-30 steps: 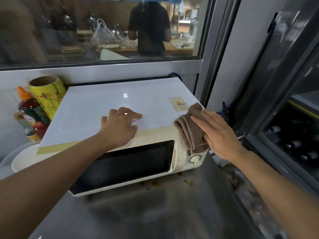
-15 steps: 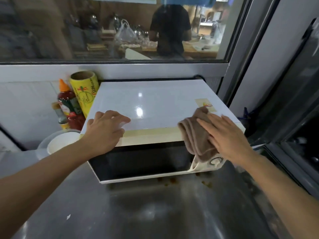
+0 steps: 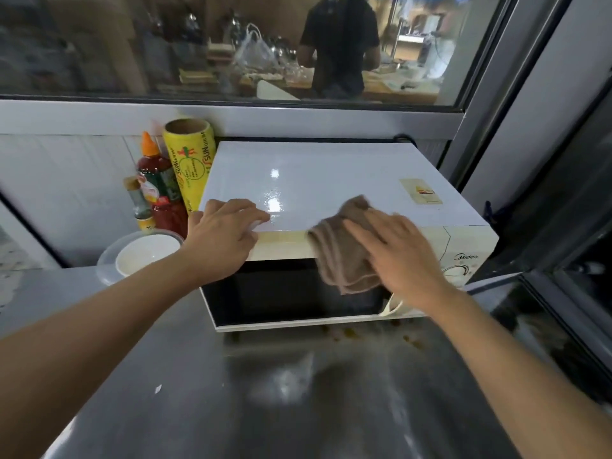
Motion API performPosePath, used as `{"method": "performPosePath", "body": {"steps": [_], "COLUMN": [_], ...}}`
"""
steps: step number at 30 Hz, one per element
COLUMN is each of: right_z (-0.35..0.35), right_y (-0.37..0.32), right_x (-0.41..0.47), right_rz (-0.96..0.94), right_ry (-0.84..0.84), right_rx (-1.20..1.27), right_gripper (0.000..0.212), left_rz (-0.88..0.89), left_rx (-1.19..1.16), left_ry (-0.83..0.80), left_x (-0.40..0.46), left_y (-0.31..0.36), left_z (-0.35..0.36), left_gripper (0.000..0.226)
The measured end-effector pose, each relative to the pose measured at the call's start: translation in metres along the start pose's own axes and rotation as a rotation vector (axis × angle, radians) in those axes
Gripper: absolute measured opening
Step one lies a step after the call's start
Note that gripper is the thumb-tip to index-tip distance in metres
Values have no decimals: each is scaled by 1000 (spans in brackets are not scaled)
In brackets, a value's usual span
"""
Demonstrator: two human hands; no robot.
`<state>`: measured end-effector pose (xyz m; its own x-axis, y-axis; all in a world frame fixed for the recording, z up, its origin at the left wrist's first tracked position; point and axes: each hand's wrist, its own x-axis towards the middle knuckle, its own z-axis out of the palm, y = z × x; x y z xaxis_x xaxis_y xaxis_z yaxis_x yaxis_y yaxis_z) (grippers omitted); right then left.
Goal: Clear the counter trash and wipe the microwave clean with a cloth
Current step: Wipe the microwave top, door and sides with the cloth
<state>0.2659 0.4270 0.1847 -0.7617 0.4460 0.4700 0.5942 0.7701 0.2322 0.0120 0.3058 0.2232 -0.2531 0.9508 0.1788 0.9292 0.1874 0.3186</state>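
With our left hand still resting flat on the white boxy microwave, our flat-fingered right hand has swept the brown folded cloth leftward along the top front edge, so wiping looks underway.

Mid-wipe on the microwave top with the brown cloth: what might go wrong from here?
1. The right hand presses the brown cloth with flat fingers, half of it hanging over the white microwave front edge; it may slip off.
2. A leftward sweep could run into the left hand bracing the top.
3. If the microwave shifts left, it might knock the yellow cling-film roll and red sauce bottle standing close beside it.
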Motion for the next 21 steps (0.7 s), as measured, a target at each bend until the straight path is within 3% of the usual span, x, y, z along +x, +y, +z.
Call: {"method": "performPosePath", "body": {"steps": [4,12,15,18,21], "right_z": [-1,22,16,8,6], "right_y": [19,-98,-71,-37,-33], "right_x": [-18,33,26,9,2], "right_rz": [105,50,34,117,194], "right_ry": [-17,64,26,51,96], "right_rx": [-46,55,77,123,104], "right_gripper": [84,86,78,56,54], "left_rz": [-83,-95,-63,-47,-51], "left_rx": [-33,-201,-295,-402,-459], "left_ry": [62,76,74,95,99], "left_x": [-13,-14,-15,-15,-14], "left_y": [-33,-55,-62,-67,-69], "left_z": [-9,-6,-3,0,1], "left_gripper": [37,40,41,40,39]}}
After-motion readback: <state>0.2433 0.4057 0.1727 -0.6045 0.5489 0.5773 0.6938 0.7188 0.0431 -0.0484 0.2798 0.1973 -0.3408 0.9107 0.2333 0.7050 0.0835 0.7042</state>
